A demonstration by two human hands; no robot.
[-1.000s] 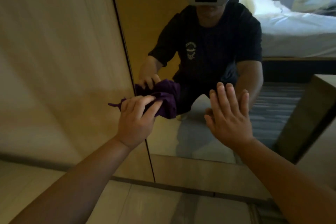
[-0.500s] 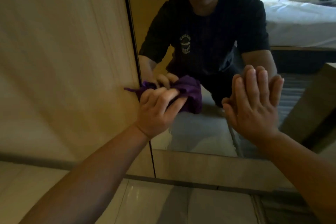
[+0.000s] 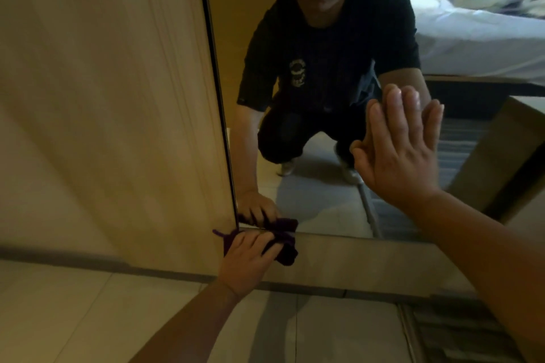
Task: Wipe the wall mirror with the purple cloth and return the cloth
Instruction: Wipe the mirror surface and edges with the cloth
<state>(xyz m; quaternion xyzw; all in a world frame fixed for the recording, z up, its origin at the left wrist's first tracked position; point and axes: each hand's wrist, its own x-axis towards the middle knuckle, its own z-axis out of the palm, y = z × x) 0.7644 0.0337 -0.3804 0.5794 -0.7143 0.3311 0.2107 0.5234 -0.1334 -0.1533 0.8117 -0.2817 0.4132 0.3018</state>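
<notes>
Wiping is the step in hand: the left hand [image 3: 246,259] clutches the bunched purple cloth [image 3: 281,240] at the frameless wall mirror's [image 3: 324,200] bottom left corner, the right hand [image 3: 398,156] lies flat and empty on the glass, so next probably comes a rightward sweep along the lower edge.

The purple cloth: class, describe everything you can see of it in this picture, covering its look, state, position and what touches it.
The purple cloth is dark purple, soft-looking fabric, bunched into a crumpled wad rather than spread flat. A thin tail of it sticks out to the left. It sits at the bottom left corner of the mirror, pressed over the lower edge where the glass meets the panel below. The left hand covers most of it, fingers spread on top. Its reflection shows just above, in the glass.
</notes>
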